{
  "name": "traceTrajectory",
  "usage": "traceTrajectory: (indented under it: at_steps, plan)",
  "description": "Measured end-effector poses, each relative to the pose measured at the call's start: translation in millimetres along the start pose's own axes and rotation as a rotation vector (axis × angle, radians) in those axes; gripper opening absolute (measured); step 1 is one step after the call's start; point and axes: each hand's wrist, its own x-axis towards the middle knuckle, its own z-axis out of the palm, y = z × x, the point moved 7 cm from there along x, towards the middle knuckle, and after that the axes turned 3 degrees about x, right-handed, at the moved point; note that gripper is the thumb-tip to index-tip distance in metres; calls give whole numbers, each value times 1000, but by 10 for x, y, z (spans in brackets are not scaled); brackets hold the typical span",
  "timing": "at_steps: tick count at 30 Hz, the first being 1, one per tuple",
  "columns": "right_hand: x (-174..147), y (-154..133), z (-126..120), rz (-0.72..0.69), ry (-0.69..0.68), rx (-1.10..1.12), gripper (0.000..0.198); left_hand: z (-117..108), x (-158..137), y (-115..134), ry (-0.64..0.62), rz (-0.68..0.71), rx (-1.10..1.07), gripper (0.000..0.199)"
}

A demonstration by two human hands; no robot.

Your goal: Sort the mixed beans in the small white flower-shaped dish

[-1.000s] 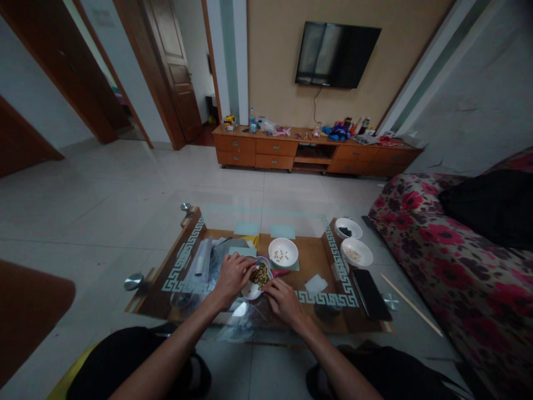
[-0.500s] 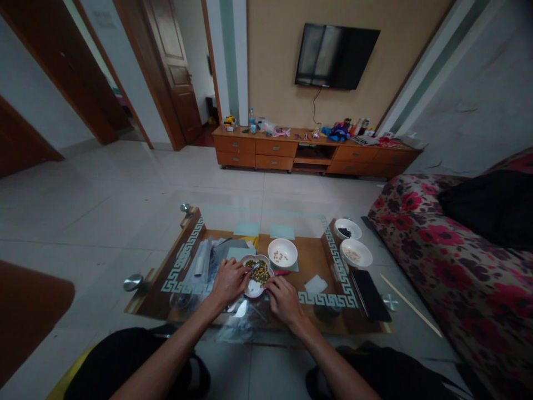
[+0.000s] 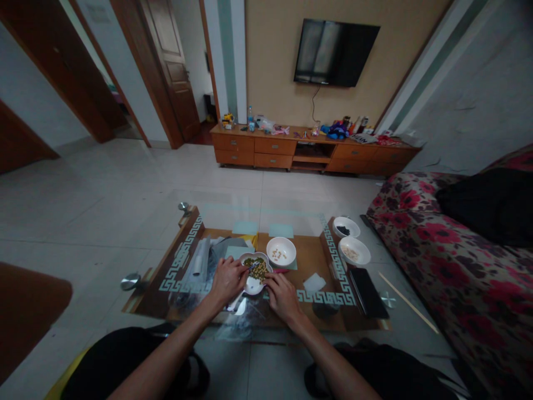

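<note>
A white scalloped dish (image 3: 251, 285) holding a heap of mixed green and yellow beans (image 3: 258, 269) sits on the glass coffee table (image 3: 316, 261) right in front of me. My left hand (image 3: 227, 279) rests at the dish's left rim, fingers curled around a thin tool whose tip reaches into the beans. At the dish's right rim lies my right hand (image 3: 282, 295), fingers curled on the edge. A pink-handled tool (image 3: 281, 271) pokes out just beyond it. Behind the dish stands a white bowl (image 3: 281, 251) with a few pale beans.
Two more white bowls (image 3: 354, 251) stand at the table's right, the far one (image 3: 346, 226) holding dark beans. A black phone (image 3: 367, 285) lies near the right edge. Plastic bags (image 3: 204, 258) are heaped at left. A floral sofa (image 3: 458, 266) is at right; a TV cabinet (image 3: 312, 153) is beyond.
The bean dish has been set down flatter and slightly farther from me. Both hands stay at its rims, the left fingers now working into the beans.
</note>
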Motion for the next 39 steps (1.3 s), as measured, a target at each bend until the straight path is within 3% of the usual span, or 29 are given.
traceTrajectory:
  at_steps: [25,39]
  plan:
    - [22,-44,-38,0,6,32,26,5,-8,-33,12,-56,13,30]
    - [5,-7,-17,-24,-7,9,24,41,8,4,-53,-55,13,31]
